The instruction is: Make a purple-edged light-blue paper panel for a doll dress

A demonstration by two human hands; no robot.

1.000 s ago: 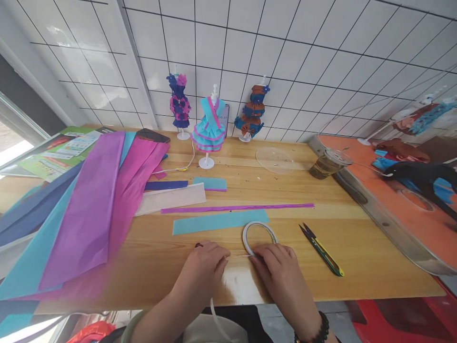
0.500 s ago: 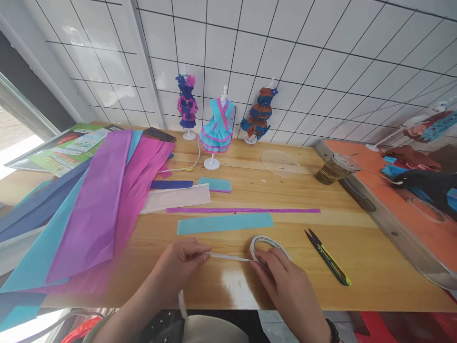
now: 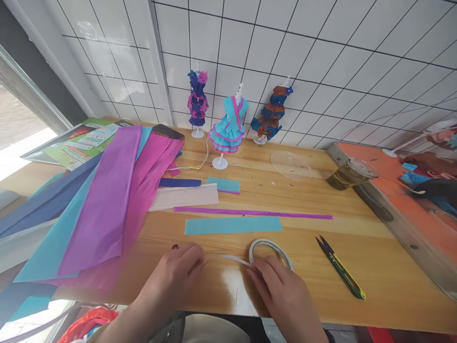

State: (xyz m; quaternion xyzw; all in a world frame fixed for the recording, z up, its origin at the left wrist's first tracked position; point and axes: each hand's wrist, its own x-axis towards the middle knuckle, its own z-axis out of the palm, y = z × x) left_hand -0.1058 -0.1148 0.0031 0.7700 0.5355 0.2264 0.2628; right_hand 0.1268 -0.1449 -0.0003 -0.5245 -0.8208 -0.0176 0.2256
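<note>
My right hand [image 3: 280, 281] is closed on a roll of white tape [image 3: 260, 242] standing low over the wooden table [image 3: 357, 257], its fingers on the near rim. A narrow white tape strip [image 3: 233, 257] sticks out leftward from the roll, its end free. To the left, my left hand [image 3: 180, 269] is closed, thumb against the fingers, apart from that strip; whatever the fingertips hold is too small to make out. Just beyond both hands lies a flat light-blue strip [image 3: 233, 225]. Behind it runs a long, thin purple strip [image 3: 253, 214].
Yellow-and-green thread snips [image 3: 341, 269] lie to the right. Coloured sheets [image 3: 100, 205] are heaped on the left. Three small dress stands, one with a blue ruffled dress [image 3: 228, 126], stand by the tiled wall. A lidded cup [image 3: 348, 174] is near the orange surface [image 3: 385, 186].
The tape strip was stretched between both hands; now its left end is free. My left hand has drawn slightly away from it. The view has shifted a little, moving the table things rightward.
</note>
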